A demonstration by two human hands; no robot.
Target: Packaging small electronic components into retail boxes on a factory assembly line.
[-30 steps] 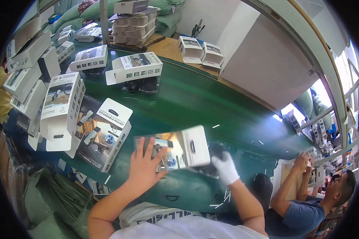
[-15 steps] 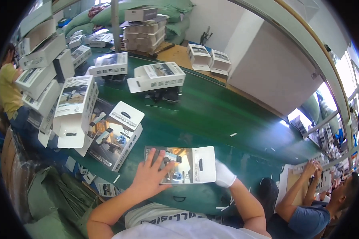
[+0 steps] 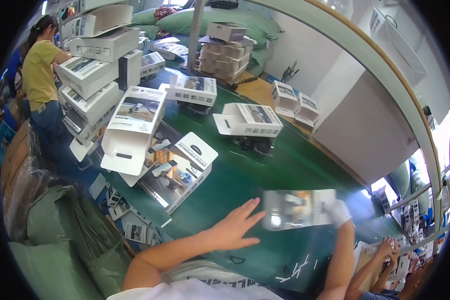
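A printed cardboard box (image 3: 299, 210), blurred by motion, is over the green work surface in front of me. At its right end my right hand (image 3: 339, 213), in a white glove, grips the edge; the fingers are smeared and partly hidden. Bare and off the box's left end, my left hand (image 3: 239, 226) has its fingers spread and holds nothing. Left of it lies a similar box (image 3: 187, 170) with a raised white flap that has a dark hang slot. Against that one leans a white box (image 3: 135, 117) with its end open.
Stacked boxes (image 3: 92, 75) rise at the left, near a person in a yellow top (image 3: 41, 70). Open boxes (image 3: 250, 120) sit along the far side of the green surface (image 3: 295, 165). Small white strips (image 3: 296, 270) lie near my right forearm. Another person's hands (image 3: 389, 247) show at lower right.
The box has moved right with my gloved right hand. My left hand has come off its face and is now apart from it. The view has turned left.
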